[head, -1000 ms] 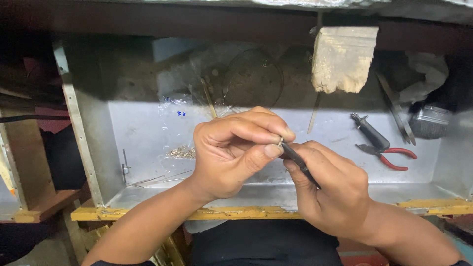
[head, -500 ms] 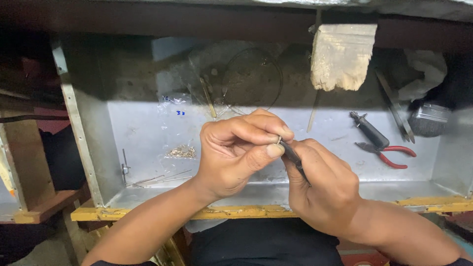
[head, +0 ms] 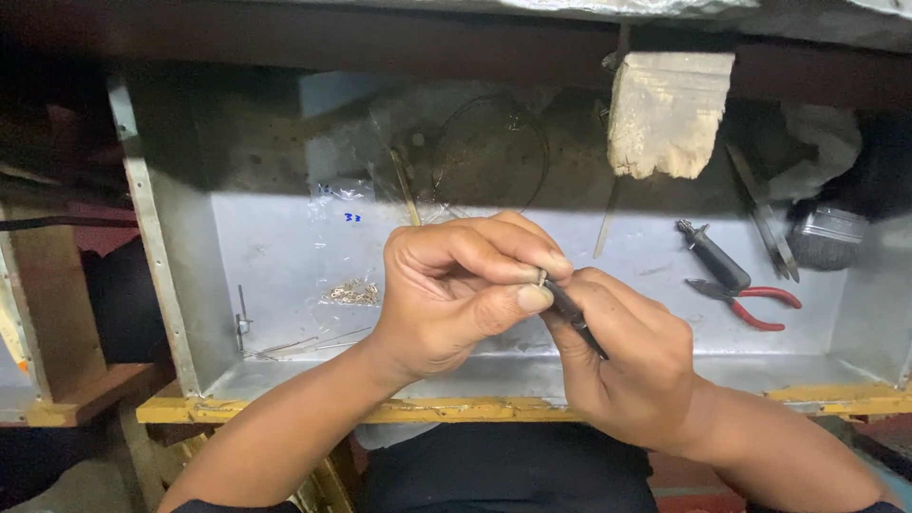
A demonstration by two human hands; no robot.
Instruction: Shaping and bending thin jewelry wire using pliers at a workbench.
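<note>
1. A metal-lined tray [head: 285, 256] forms the work surface, with a yellow wooden front edge [head: 475, 410] along its near side.
2. A pale wooden block [head: 670, 114] juts in at the far right.
3. The left hand [head: 446, 290] hovers over the middle of the surface; its grip is closed, thumb and fingertips pinching a tiny metal piece [head: 542, 277].
4. The right hand [head: 622, 366], just right of it and touching it, is closed around a thin dark tool [head: 575, 318] whose tip meets the piece.
5. A round brush [head: 825, 237] sits far right.
6. Red-handled pliers [head: 750, 304] lie on the right.
7. A heap of small metal bits [head: 353, 293] lies on the left.
</note>
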